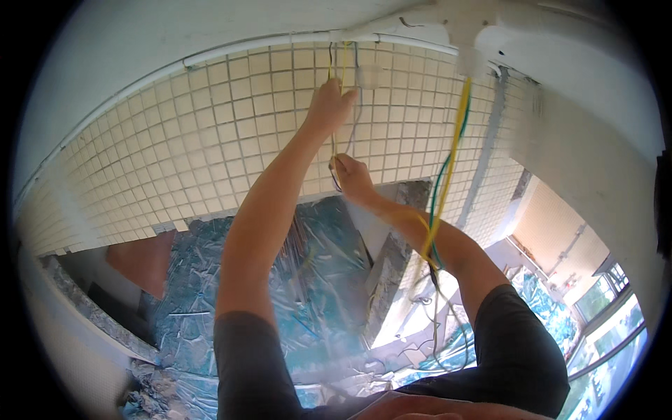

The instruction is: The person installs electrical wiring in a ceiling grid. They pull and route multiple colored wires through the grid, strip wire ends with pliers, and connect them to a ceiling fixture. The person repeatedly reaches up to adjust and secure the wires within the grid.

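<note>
Both my arms reach up and forward to thin electrical wires hanging in front of a tiled wall [245, 105]. My left hand [327, 108], the higher one, is closed around a yellow wire [345, 63] just below the ceiling pipe. Lower down, my right hand [353, 180] pinches the same run of wire, with a dark loose end curling beneath its fingers. A dark wire [330, 56] also comes down to my left hand. Beside it hangs a grey-blue wire [357, 115], apart from my fingers. Exactly which strands each hand holds is partly hidden.
A white conduit pipe [231, 50] runs along the wall's top to a white junction fitting [476, 28]. From it, yellow and green wires [455, 133] hang across my right forearm. Far below lie crumpled blue-green sheeting [189, 280], a reddish-brown board [143, 262] and rubble [150, 388].
</note>
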Motion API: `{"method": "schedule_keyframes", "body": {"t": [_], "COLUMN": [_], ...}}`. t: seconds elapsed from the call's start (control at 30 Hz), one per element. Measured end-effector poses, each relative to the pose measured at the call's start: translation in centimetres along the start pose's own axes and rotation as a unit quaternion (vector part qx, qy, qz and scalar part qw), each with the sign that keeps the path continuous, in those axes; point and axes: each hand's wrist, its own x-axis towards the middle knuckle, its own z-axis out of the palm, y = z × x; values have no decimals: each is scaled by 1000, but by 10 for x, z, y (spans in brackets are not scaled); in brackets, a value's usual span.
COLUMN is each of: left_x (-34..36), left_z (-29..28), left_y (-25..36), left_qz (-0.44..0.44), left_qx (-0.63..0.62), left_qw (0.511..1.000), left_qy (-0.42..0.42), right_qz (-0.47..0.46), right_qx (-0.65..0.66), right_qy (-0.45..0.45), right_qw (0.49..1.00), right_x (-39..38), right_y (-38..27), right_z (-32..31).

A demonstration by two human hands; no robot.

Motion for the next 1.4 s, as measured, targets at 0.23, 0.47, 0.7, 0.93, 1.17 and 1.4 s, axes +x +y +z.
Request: {"method": "schedule_keyframes", "body": {"t": [0.23, 0.47, 0.7, 0.93, 1.17, 1.4], "left_x": [-13, -165, -186, -211, -184, -155], "left_z": [40, 24, -5, -66, -79, -132], "left_y": [9, -33, 9, -37, 11, 77], "left_qz": [-81, 13, -57, -36, -188, -143], "left_qx": [229, 190, 88, 121, 18, -235], "left_qw": [969, 981, 994, 992, 981, 942], "left_qy": [31, -25, 3, 19, -46, 192], "right_qz": [39, -64, -86, -20, -84, -163], "right_qx": [112, 5, 84, 340, 427, -2], "right_qy": [-208, -95, -87, 121, 85, 115], "right_qw": [971, 993, 989, 932, 896, 980], "right_x": [-28, 44, 128, 29, -27, -100], "right_y": [-11, -8, -88, -180, -249, -218], "right_z": [-49, -149, -155, -184, -224, -199]}}
